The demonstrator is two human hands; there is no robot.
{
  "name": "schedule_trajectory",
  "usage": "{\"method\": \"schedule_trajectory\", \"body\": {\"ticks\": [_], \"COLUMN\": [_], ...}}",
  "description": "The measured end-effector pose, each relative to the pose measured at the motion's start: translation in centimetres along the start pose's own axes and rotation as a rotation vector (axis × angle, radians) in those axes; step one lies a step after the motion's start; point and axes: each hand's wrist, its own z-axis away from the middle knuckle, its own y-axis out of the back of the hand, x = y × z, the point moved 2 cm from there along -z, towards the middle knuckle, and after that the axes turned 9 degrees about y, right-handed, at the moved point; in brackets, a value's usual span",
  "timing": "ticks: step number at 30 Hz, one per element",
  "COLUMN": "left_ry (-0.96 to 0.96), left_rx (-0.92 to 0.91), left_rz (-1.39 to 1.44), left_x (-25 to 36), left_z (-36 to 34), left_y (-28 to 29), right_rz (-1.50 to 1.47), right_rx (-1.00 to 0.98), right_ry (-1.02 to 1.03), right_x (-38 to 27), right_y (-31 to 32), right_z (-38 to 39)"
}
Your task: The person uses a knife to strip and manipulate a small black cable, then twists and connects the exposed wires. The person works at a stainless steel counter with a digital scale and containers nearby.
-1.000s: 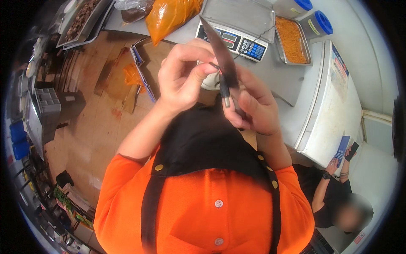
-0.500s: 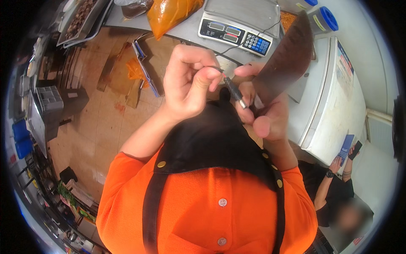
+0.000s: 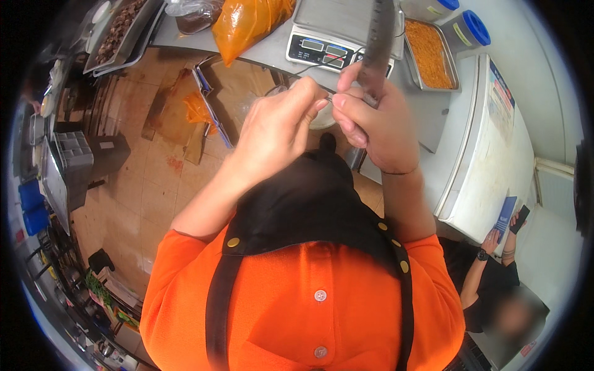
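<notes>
My right hand (image 3: 387, 130) grips a knife (image 3: 376, 37) with a broad, dark, blurred blade pointing up over the scale. My left hand (image 3: 278, 123) is pinched closed on a thin cable end (image 3: 328, 98), its fingertips almost touching my right thumb; most of the cable end is hidden by fingers. Just beyond both hands, an electronic scale (image 3: 309, 49) sits on the steel counter (image 3: 260, 46), with a dark cord across it. Part of a pale round object (image 3: 323, 120) shows below my fingers.
Orange bag (image 3: 247, 25), crumb tray (image 3: 430, 55) and blue-lidded tubs (image 3: 476, 28) line the counter. A white appliance (image 3: 476, 154) stands right; a co-worker (image 3: 476, 278) there holds a phone (image 3: 520, 219). An open cardboard box (image 3: 216, 105) lies on the floor, lower than the counter.
The blade has swung from leaning right to near upright. My left hand has turned and closed further, and my right hand has risen, covering the black plug that showed before.
</notes>
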Motion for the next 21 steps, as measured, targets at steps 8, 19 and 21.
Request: {"method": "schedule_trajectory", "body": {"ticks": [8,19,21], "left_ry": [-0.331,-0.045,-0.115], "left_rx": [-0.185,-0.167,-0.186], "left_rz": [-0.170,-0.183,-0.257], "left_x": [-1.1,-2.0,-2.1], "left_z": [-0.2,-0.5,-0.9], "left_y": [1.7,1.1,0.8], "right_rz": [-0.290,0.769,0.853], "right_rx": [-0.223,-0.149,-0.166], "right_ry": [-0.385,0.182,0.234], "right_x": [0.2,0.7,0.3], "right_y": [0.7,1.3,1.4], "right_z": [-1.2,-1.8,-1.4]}}
